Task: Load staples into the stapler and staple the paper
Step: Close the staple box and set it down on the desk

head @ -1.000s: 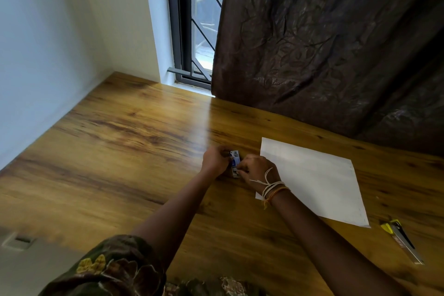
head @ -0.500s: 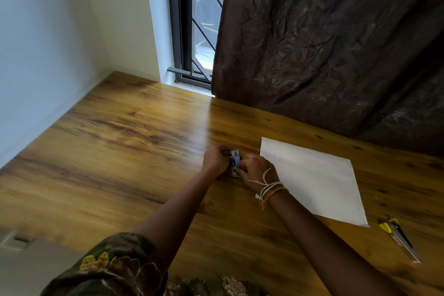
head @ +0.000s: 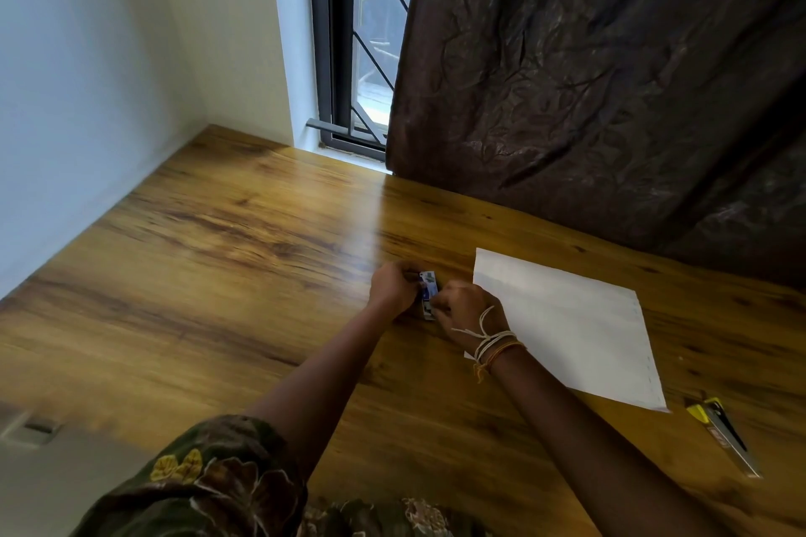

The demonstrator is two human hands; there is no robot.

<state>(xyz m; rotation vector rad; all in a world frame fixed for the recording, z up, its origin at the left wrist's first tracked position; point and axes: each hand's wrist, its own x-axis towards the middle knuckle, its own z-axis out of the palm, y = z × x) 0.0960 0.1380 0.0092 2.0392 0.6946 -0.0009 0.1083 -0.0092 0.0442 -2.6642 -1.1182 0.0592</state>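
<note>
Near the middle of the tabletop [head: 218,275], just left of the paper [head: 562,327], both my hands work a small blue-and-white box [head: 428,290], probably the staple box. It lies flat on the wood so I can pry at it without lifting. My left hand [head: 392,288] curls against its left side, bracing it so it won't slide; that grip looks like a pinch on the box edge, though the fingertips are hidden behind the knuckles. My right hand [head: 464,307], the one with string bracelets [head: 493,344] at the wrist, curls over the right side, fingers bunched on the box, likely picking at a flap or pulling a strip out. Exact finger contact is too small to tell.

Paper lies flat and untouched, its near-left corner under my right wrist, close by so it's ready for stapling later. The stapler [head: 722,434], yellow and black with a metal part, lies well apart at the right edge of the tabletop, past the paper's near corner, touched by neither hand. I can't tell whether it's opened.

Judgement: early in the task, getting staples out; loading and stapling not yet done. Next I need a free strip in one hand, then a reach right for the stapler. Risk: strip snapping or staples scattering on the wood.

Dark curtain [head: 610,78] and a barred window [head: 357,35] at the back, white wall [head: 87,78] on the left.
</note>
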